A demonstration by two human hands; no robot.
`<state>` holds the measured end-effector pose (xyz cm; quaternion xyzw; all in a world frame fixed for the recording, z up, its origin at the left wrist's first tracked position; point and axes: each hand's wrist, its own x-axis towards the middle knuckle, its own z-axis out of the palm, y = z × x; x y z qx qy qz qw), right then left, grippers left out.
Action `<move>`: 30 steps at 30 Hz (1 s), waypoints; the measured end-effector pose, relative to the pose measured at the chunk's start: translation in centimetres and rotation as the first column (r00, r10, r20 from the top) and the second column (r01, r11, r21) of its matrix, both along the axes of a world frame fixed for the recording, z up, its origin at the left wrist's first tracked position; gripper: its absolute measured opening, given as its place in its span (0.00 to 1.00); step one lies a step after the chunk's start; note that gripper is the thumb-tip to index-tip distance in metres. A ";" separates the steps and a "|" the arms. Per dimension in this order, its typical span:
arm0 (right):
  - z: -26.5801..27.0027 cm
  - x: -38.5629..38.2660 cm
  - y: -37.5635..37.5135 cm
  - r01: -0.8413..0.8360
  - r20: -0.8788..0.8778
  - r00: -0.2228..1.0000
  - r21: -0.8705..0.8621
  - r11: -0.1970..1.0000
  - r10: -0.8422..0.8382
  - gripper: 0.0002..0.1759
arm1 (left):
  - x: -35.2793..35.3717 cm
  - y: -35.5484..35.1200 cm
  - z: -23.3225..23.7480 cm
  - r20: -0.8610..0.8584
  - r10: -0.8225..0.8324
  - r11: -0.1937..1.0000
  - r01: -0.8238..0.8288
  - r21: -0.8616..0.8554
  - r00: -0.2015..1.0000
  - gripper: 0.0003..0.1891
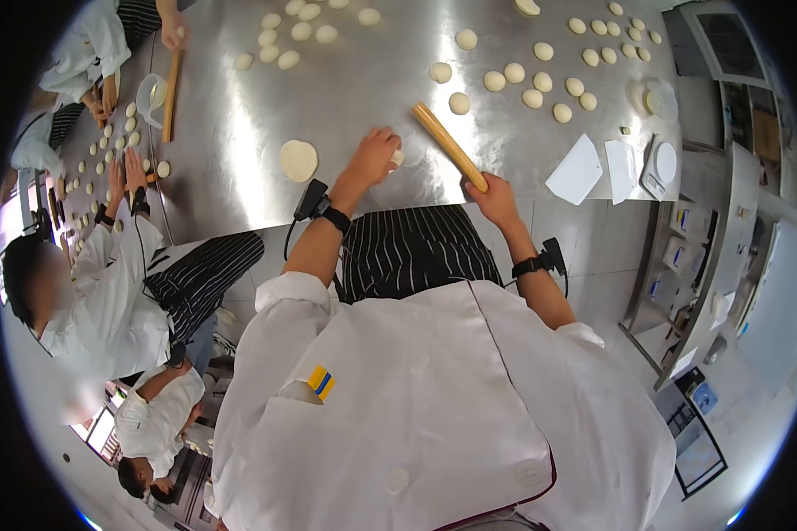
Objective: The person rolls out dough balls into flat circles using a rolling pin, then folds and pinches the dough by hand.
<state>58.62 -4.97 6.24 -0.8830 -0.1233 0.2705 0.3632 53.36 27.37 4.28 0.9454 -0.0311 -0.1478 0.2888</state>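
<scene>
My left hand [375, 159] is over the steel table [345, 97], its fingers curled round a small piece of dough [397, 158] that shows at the fingertips. A flat round of dough [298, 161] lies to the left of that hand. In my right hand [494, 196], near the table's front edge, is the lower end of a wooden rolling pin [447, 144]. The pin slants up and to the left, its far end above and right of my left hand. Several dough balls [460, 103] lie beyond the pin.
More dough balls [301, 32] are at the back. To the right are white scrapers [576, 170], a scale [660, 166] and a clear container [660, 101]. Another rolling pin [171, 96] lies at the left, where co-workers [106, 310] stand along the table.
</scene>
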 end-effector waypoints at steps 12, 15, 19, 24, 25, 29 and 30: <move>-0.9 -2.3 -2.9 0.062 -0.011 0.998 -0.009 0.998 -0.063 0.16 | 1.2 4.9 5.9 -0.204 0.379 0.704 -0.424 -0.570 0.903 0.15; -1.2 -2.2 -3.1 -0.003 0.006 1.000 -0.027 1.000 0.003 0.16 | 2.8 6.5 6.6 -0.434 0.243 0.634 -0.481 -0.606 0.868 0.12; -0.2 -1.4 -3.0 -0.001 0.016 1.000 -0.053 0.999 0.002 0.16 | 3.8 6.4 8.4 -0.445 0.111 0.596 -0.417 -0.686 0.889 0.12; 0.5 -1.1 -3.4 0.034 0.000 0.999 -0.060 0.998 -0.034 0.16 | 4.2 5.8 9.4 -0.567 -0.074 0.569 -0.433 -0.699 0.820 0.14; 0.8 -1.2 -3.4 0.039 0.003 0.999 -0.055 0.998 -0.039 0.16 | 4.4 5.6 8.3 -0.568 -0.080 0.572 -0.429 -0.699 0.819 0.14; 0.4 -1.7 -3.9 0.061 -0.018 0.998 -0.035 0.998 -0.062 0.16 | 2.6 5.4 -1.2 -0.442 0.419 0.603 -0.607 -0.517 0.793 0.16; 0.5 -1.9 -4.0 0.067 -0.017 0.998 -0.038 0.997 -0.067 0.16 | 1.9 5.4 -3.1 -0.281 0.533 0.735 -0.601 -0.313 0.798 0.17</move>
